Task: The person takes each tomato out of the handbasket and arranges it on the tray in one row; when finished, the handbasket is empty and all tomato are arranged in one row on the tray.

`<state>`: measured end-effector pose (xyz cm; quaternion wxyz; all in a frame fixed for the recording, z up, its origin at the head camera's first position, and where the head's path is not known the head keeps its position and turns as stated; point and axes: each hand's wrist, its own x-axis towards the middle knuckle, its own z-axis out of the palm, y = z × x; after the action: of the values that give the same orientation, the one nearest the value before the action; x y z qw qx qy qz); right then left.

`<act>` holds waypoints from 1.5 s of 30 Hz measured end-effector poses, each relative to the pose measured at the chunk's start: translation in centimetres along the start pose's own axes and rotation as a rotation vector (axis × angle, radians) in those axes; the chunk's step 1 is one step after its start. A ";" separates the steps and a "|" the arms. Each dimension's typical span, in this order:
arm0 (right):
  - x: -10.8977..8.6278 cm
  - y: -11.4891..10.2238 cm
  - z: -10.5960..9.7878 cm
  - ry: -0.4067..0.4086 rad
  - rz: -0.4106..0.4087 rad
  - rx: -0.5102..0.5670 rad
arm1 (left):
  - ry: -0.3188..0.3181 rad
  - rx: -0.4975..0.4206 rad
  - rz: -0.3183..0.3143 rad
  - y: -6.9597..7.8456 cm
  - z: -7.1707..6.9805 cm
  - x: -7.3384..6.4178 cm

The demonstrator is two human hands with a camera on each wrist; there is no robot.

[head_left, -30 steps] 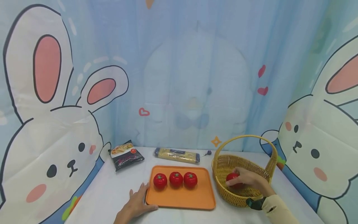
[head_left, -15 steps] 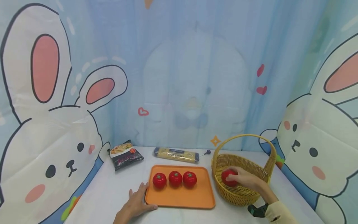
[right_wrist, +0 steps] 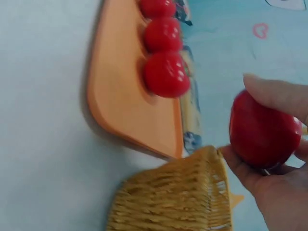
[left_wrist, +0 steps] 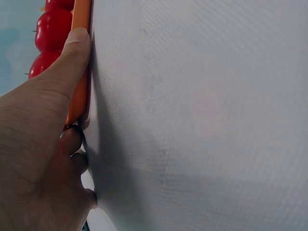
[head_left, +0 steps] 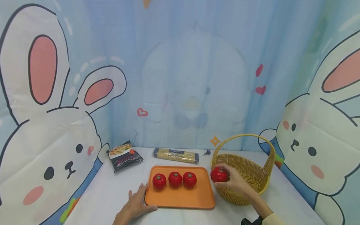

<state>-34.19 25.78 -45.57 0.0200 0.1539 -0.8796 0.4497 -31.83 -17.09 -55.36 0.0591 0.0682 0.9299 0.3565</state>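
In the head view my right hand [head_left: 235, 182] grips a red tomato [head_left: 218, 174] between thumb and fingers, above the left rim of the wicker basket [head_left: 254, 170]. The right wrist view shows this tomato [right_wrist: 262, 132] raised clear of the basket [right_wrist: 173, 192]. Three more tomatoes [head_left: 175, 179] sit in a row on the orange tray [head_left: 182, 199]. My left hand [head_left: 135, 202] rests at the tray's near left corner, fingers along the left side and thumb at the front edge. In the left wrist view the thumb [left_wrist: 72, 53] touches the tray's rim.
Behind the tray lies a long pack of pasta [head_left: 176, 155]. A black food packet [head_left: 125, 157] lies at the back left. The basket's tall handle [head_left: 244, 135] arches over its opening. A rabbit-print curtain [head_left: 194, 78] hangs behind the white table [head_left: 95, 190].
My right hand has lifted the tomato from inside the basket and carried it left, up to the rim beside the tray. My left hand stays at the tray corner.
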 end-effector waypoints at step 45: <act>1.9 2.6 12.4 0.268 0.048 -0.335 | -0.005 0.007 -0.008 -0.3 0.4 0.3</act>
<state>-35.43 16.81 -54.64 0.1515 0.0660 -0.9350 0.3139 -32.05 -16.99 -55.90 0.0625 0.0655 0.9313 0.3528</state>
